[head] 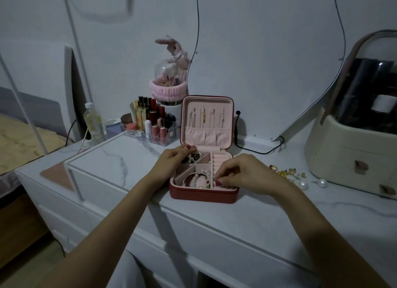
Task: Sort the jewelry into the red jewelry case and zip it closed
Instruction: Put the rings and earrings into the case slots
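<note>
The red jewelry case lies open on the white dresser, its pink lid upright with several necklaces hanging inside. Beaded bracelets fill the front left compartment. My left hand rests at the case's back left corner, fingers curled over a dark beaded bracelet in the rear compartment. My right hand hovers over the ring rolls at the case's right side, its fingertips pinched together on something too small to make out. Loose gold and pearl jewelry lies on the dresser to the right.
A clear organiser of lipsticks and a plush rabbit dome stand behind the case on the left. A large cream cosmetics box fills the right. A black cable runs behind the case. A bottle stands at far left.
</note>
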